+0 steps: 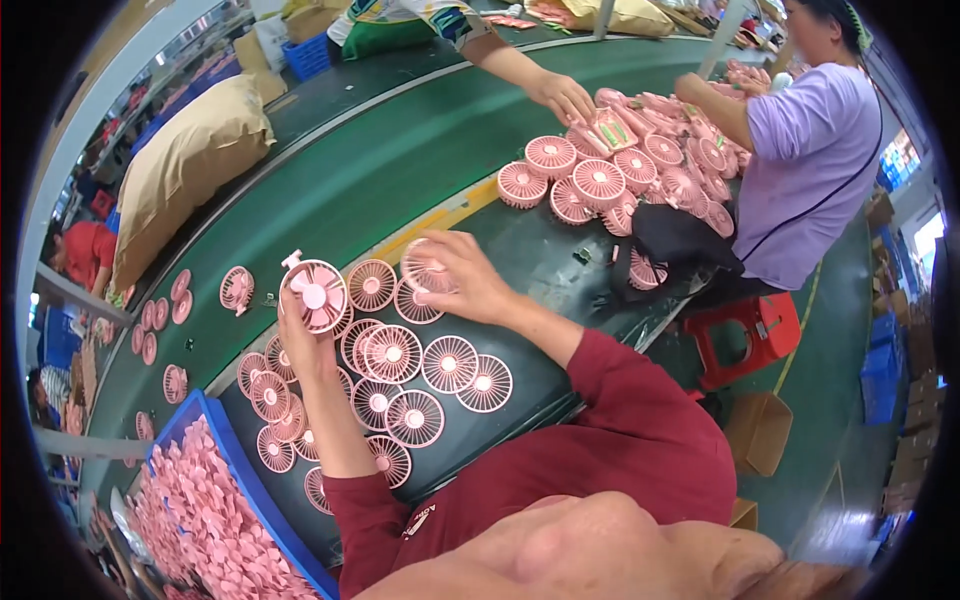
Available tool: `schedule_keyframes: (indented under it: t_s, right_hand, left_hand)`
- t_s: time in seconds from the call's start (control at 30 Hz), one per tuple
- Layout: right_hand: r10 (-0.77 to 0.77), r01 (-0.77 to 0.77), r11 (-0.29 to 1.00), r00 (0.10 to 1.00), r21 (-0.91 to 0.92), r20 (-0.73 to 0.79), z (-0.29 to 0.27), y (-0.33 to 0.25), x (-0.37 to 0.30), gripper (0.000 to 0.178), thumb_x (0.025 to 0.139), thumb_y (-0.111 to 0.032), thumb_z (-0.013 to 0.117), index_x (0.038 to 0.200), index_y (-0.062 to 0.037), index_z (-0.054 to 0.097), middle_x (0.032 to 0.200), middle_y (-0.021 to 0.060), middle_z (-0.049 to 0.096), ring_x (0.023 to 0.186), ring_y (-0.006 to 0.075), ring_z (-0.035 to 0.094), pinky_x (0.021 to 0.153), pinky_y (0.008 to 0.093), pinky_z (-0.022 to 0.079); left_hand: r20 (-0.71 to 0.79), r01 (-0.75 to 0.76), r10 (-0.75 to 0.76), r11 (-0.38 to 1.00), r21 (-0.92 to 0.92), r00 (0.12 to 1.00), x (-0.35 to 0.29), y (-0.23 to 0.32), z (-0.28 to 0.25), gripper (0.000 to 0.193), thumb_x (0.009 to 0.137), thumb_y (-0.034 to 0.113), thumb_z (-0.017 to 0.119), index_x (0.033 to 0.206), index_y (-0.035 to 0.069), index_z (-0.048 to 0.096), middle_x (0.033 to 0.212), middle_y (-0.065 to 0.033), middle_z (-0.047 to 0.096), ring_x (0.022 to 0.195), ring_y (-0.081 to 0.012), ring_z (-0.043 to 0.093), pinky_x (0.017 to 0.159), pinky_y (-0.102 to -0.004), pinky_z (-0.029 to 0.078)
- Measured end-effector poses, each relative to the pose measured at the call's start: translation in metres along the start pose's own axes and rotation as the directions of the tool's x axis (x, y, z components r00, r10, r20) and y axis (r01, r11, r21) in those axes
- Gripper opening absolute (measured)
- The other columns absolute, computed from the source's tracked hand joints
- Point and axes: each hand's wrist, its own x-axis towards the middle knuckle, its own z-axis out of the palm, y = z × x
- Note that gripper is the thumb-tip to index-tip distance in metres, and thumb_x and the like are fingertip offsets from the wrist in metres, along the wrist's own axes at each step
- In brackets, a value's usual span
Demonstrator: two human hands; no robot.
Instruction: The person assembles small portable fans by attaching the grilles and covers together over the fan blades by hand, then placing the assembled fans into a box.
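My left hand (306,343) grips a pink fan head (319,295) upright, its blades facing up and a short stub at its top. To its right, my right hand (468,282) has its fingers closed round a pink round fan grille (424,268), held just above the table and apart from the fan head. Under and between both hands lie several loose pink grilles (393,353), some overlapping, on the dark work table (530,330).
A blue bin (262,500) full of pink fan blades (205,500) stands at lower left. Across the green conveyor (330,170) lie several fan parts (237,289). Pink fans (600,183) pile up at right near a black bag (680,245). A co-worker's hand (562,97) touches the pile; another person (815,150) stands beside it.
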Motion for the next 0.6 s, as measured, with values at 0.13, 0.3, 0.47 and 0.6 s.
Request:
schedule_keyframes:
  t_s: [0.13,0.3,0.47,0.6]
  right_hand:
    - [-0.236,0.24,0.969,0.969,0.061,-0.077,0.018,-0.051,0.029,0.07,0.068,-0.029,0.084,0.13,-0.0088,0.056,0.139,0.0192,0.046,0.127,0.0387,0.043,0.106,0.0476,0.037]
    - [-0.338,0.338,0.94,0.941,0.049,-0.006,0.052,-0.074,0.038,0.065,0.069,-0.032,0.081,0.129,-0.0176,0.059,0.133,0.0186,0.047,0.123,0.0391,0.045,0.104,0.0513,0.038]
    - [-0.369,0.366,0.928,0.928,0.066,0.053,0.071,-0.07,0.038,0.063,0.074,-0.042,0.076,0.131,-0.0205,0.058,0.139,0.0214,0.043,0.13,0.0403,0.04,0.109,0.0555,0.032]
    - [-0.353,0.347,0.933,0.934,0.096,0.055,0.08,-0.067,0.034,0.07,0.076,-0.049,0.073,0.137,-0.022,0.051,0.148,0.022,0.033,0.135,0.0428,0.034,0.111,0.0554,0.03]
  left_hand:
    - [-0.003,0.1,-0.101,0.984,-0.151,0.995,-0.025,-0.014,0.017,0.043,0.104,0.035,0.045,0.131,0.003,0.052,0.128,-0.0133,0.06,0.117,-0.0257,0.059,0.1,-0.0425,0.05]
    - [-0.021,0.216,-0.239,0.908,-0.359,0.971,-0.045,-0.016,0.018,0.049,0.101,0.043,0.048,0.131,0.005,0.051,0.129,-0.0129,0.059,0.118,-0.0261,0.058,0.1,-0.042,0.049]
    - [-0.007,0.257,-0.288,0.866,-0.429,0.958,-0.042,-0.014,0.003,0.046,0.103,0.039,0.043,0.132,0.004,0.051,0.131,-0.0148,0.058,0.118,-0.0278,0.059,0.1,-0.0425,0.05]
    - [-0.103,0.216,-0.261,0.921,-0.324,0.96,-0.041,-0.011,0.005,0.042,0.104,0.039,0.042,0.126,0.005,0.055,0.12,-0.0119,0.063,0.11,-0.0239,0.063,0.092,-0.0383,0.054]
